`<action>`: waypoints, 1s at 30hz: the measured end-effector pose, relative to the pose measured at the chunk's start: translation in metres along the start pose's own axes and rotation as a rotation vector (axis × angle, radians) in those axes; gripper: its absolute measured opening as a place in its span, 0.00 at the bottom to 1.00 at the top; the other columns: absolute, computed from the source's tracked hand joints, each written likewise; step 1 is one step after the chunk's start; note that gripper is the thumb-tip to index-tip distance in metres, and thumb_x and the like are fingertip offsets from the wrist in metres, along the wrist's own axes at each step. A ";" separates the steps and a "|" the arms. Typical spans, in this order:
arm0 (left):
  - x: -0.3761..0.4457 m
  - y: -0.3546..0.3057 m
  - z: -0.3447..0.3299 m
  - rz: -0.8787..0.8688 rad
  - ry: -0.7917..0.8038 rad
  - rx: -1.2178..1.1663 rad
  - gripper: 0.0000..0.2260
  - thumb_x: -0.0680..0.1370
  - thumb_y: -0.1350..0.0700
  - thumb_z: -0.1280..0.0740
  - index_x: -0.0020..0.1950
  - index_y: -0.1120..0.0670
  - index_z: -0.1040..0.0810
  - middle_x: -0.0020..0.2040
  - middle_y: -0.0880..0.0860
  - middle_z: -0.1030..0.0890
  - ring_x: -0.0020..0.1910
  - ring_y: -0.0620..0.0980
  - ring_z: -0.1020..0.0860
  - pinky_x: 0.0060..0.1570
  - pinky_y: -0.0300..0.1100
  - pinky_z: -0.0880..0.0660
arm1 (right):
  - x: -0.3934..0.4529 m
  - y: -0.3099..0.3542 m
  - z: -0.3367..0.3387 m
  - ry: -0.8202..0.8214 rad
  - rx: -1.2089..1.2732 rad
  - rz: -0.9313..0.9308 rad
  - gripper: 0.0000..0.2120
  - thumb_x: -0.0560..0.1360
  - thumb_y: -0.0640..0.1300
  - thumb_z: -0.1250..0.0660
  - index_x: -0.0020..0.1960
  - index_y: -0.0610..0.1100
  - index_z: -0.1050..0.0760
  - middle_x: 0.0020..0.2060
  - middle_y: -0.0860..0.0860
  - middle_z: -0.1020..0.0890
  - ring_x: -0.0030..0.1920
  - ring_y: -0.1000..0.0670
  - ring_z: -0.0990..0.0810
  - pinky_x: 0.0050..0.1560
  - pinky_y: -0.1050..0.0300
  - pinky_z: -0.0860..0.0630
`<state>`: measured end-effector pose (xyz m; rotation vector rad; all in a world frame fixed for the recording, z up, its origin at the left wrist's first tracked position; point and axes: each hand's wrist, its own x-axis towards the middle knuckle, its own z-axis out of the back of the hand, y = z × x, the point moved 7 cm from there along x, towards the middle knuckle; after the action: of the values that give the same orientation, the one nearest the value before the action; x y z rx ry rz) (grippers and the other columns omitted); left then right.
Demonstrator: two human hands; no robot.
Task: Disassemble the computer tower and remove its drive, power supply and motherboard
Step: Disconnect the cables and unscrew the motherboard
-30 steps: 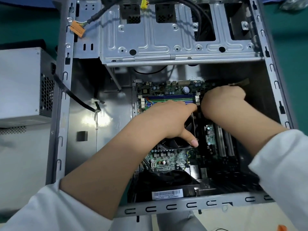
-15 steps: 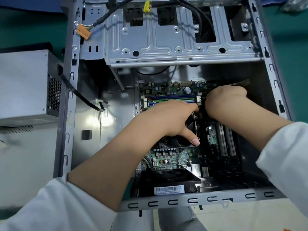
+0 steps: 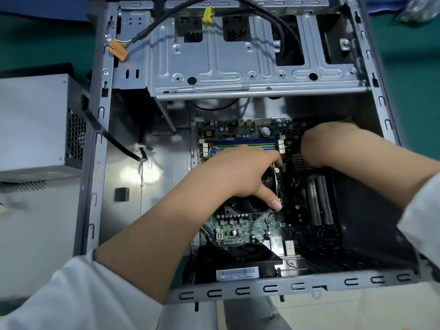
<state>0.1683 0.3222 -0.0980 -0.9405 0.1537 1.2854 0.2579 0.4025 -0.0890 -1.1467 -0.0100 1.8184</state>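
Note:
The open computer tower [image 3: 100, 163] lies on its side. The green motherboard [image 3: 240, 228] lies on its floor, right of the middle. My left hand [image 3: 240, 172] grips the black CPU cooler fan [image 3: 240, 207], fingers curled over its far edge and thumb pressed at its near right corner. My right hand [image 3: 331, 144] is curled knuckles-up on the board's dark far right part, and its fingertips are hidden under the hand. The grey power supply [image 3: 33, 125] stands outside the case on the left. The metal drive cage [image 3: 238, 67] spans the far end of the case.
A black flat cable [image 3: 112, 136] runs from the power supply over the case wall. Loose cables with an orange plug [image 3: 118, 50] and a yellow plug [image 3: 207, 13] hang over the cage. A black rear fan with a barcode label [image 3: 238, 273] sits at the near wall. White slots [image 3: 320, 203] stand right of the cooler.
Both hands stay where they were on the cooler and the board. Only the camera view has shifted a little.

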 end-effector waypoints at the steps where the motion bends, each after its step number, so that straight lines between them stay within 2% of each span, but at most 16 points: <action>1: 0.000 0.000 0.000 0.001 0.000 -0.007 0.38 0.62 0.34 0.27 0.69 0.43 0.35 0.65 0.46 0.28 0.64 0.51 0.31 0.60 0.53 0.30 | -0.001 -0.002 -0.003 -0.017 0.003 -0.001 0.16 0.77 0.40 0.42 0.63 0.42 0.26 0.61 0.45 0.24 0.61 0.43 0.25 0.55 0.49 0.27; 5: 0.000 0.002 0.000 0.011 0.004 -0.001 0.40 0.62 0.34 0.28 0.70 0.43 0.37 0.66 0.47 0.29 0.65 0.52 0.32 0.61 0.54 0.30 | -0.004 0.007 -0.003 -0.056 0.034 -0.065 0.17 0.77 0.41 0.43 0.64 0.44 0.27 0.64 0.48 0.25 0.64 0.44 0.27 0.46 0.51 0.32; 8: 0.000 0.000 0.000 0.009 0.005 0.013 0.41 0.62 0.34 0.28 0.71 0.45 0.37 0.67 0.48 0.29 0.66 0.53 0.32 0.61 0.54 0.30 | -0.003 0.006 0.000 -0.045 0.040 -0.053 0.17 0.77 0.42 0.42 0.65 0.44 0.27 0.64 0.48 0.25 0.64 0.44 0.27 0.50 0.51 0.29; 11: 0.000 0.001 -0.001 0.009 0.000 -0.010 0.39 0.62 0.34 0.27 0.69 0.43 0.36 0.66 0.46 0.29 0.65 0.52 0.32 0.61 0.54 0.30 | -0.003 -0.002 -0.003 -0.025 0.084 -0.009 0.16 0.77 0.39 0.43 0.63 0.40 0.27 0.62 0.43 0.24 0.61 0.41 0.25 0.58 0.48 0.27; 16: -0.001 0.001 -0.001 0.004 -0.002 -0.018 0.38 0.62 0.34 0.27 0.69 0.42 0.36 0.66 0.46 0.29 0.66 0.52 0.32 0.61 0.54 0.30 | -0.011 -0.003 -0.004 -0.033 0.140 -0.012 0.16 0.78 0.38 0.44 0.64 0.39 0.28 0.62 0.41 0.24 0.61 0.40 0.26 0.59 0.44 0.27; 18: 0.000 0.000 -0.001 -0.003 -0.007 -0.016 0.38 0.63 0.34 0.27 0.69 0.43 0.36 0.66 0.46 0.29 0.66 0.52 0.32 0.61 0.53 0.30 | -0.013 -0.010 -0.001 -0.052 0.167 -0.022 0.16 0.77 0.39 0.43 0.63 0.39 0.27 0.60 0.41 0.23 0.60 0.40 0.25 0.58 0.48 0.26; 20: 0.001 0.000 0.000 -0.007 -0.013 -0.018 0.39 0.63 0.35 0.27 0.70 0.43 0.36 0.66 0.46 0.29 0.65 0.52 0.32 0.61 0.53 0.30 | -0.016 -0.020 0.007 -0.089 0.182 -0.022 0.15 0.77 0.39 0.43 0.61 0.40 0.26 0.57 0.42 0.22 0.57 0.40 0.23 0.51 0.54 0.27; 23: 0.001 -0.001 0.000 -0.013 -0.017 0.004 0.40 0.63 0.35 0.28 0.71 0.45 0.37 0.68 0.47 0.30 0.66 0.53 0.33 0.61 0.54 0.30 | -0.022 -0.009 0.007 -0.055 0.230 0.097 0.12 0.78 0.38 0.45 0.56 0.38 0.25 0.56 0.41 0.22 0.56 0.40 0.23 0.53 0.54 0.26; 25: 0.000 0.000 0.000 -0.014 -0.014 0.018 0.41 0.64 0.35 0.28 0.72 0.47 0.38 0.68 0.49 0.30 0.66 0.54 0.32 0.61 0.53 0.30 | -0.024 -0.003 0.007 -0.030 0.335 0.151 0.11 0.79 0.37 0.46 0.50 0.37 0.25 0.52 0.42 0.22 0.52 0.42 0.22 0.48 0.57 0.28; 26: 0.000 0.000 0.001 -0.019 -0.018 0.021 0.40 0.64 0.35 0.27 0.71 0.47 0.37 0.68 0.49 0.29 0.66 0.54 0.31 0.61 0.52 0.30 | -0.025 -0.002 0.011 -0.050 0.409 0.177 0.12 0.80 0.38 0.46 0.51 0.36 0.25 0.46 0.44 0.22 0.47 0.43 0.23 0.44 0.58 0.29; 28: -0.005 -0.005 0.005 -0.037 -0.028 -0.024 0.39 0.65 0.37 0.27 0.71 0.48 0.35 0.67 0.50 0.28 0.65 0.53 0.31 0.62 0.51 0.30 | -0.029 -0.012 0.017 -0.068 0.705 0.178 0.13 0.81 0.41 0.45 0.51 0.35 0.25 0.34 0.46 0.27 0.33 0.47 0.28 0.33 0.59 0.31; 30: -0.014 -0.010 0.012 -0.067 -0.049 -0.156 0.36 0.68 0.40 0.27 0.71 0.48 0.34 0.69 0.48 0.29 0.66 0.49 0.30 0.65 0.45 0.32 | -0.038 -0.019 0.016 0.023 1.077 0.176 0.11 0.82 0.44 0.44 0.46 0.40 0.28 0.28 0.46 0.30 0.25 0.49 0.33 0.25 0.61 0.37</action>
<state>0.1678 0.3203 -0.0773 -1.0372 -0.0166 1.2706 0.2638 0.3926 -0.0452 -0.3866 0.9842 1.5699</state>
